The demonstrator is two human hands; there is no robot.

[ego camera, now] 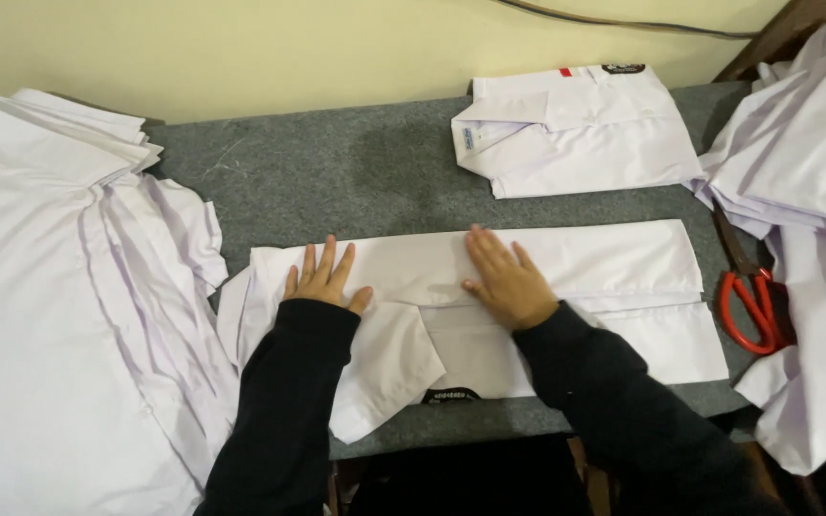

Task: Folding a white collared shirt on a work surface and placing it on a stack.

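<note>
A white shirt (614, 272) lies partly folded across the grey felt-covered table (336, 172), its sleeve and a dark badge near the front edge. My left hand (322, 280) rests flat on the shirt's left part, fingers spread. Flat on the shirt's middle lies my right hand (504, 277), fingers pointing up and left. Both arms wear black sleeves. Neither hand grips anything.
A folded white shirt (576, 129) with a collar sits at the back of the table. Stacks of white shirts lie on the left (59, 315) and on the right (815, 182). Red-handled scissors (752, 301) rest at the table's right edge. A pale wall stands behind.
</note>
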